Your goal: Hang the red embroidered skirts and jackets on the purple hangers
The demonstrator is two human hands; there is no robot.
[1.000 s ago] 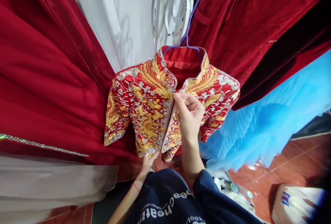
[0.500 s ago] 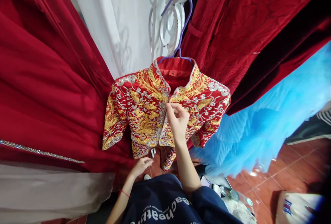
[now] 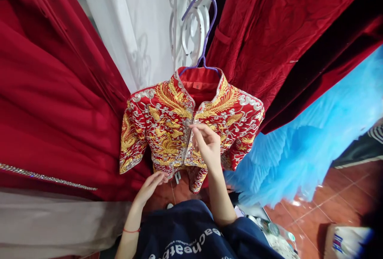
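Observation:
A short-sleeved red jacket point(image 3: 167, 131) with dense gold and silver embroidery hangs from a purple hanger point(image 3: 206, 32). It has a stand-up collar, a red label at the neck and a front that meets along a centre closure. My right hand point(image 3: 209, 143) is at this closure, below the collar. Its index finger and thumb are bent, with a small gap between their tips; the other fingers curl inward. Low on the left, my left hand point(image 3: 151, 187) has its fingers stretched out, the tips against the jacket's lower hem. Its thumb is not clearly visible.
The hanger hooks onto a white scrollwork rack point(image 3: 194, 32). Red garments point(image 3: 60, 91) hang on both sides, with a white cloth point(image 3: 143, 20) behind. Blue ruffled fabric point(image 3: 287, 143) spreads at right. Bottles point(image 3: 269, 227) and a white bag point(image 3: 344, 241) stand on the tiled floor point(image 3: 326, 203).
My right hand has slid slightly down from the top of the closure, its fingertips loosening from their pinch. My left hand has risen leftward to the jacket's hem.

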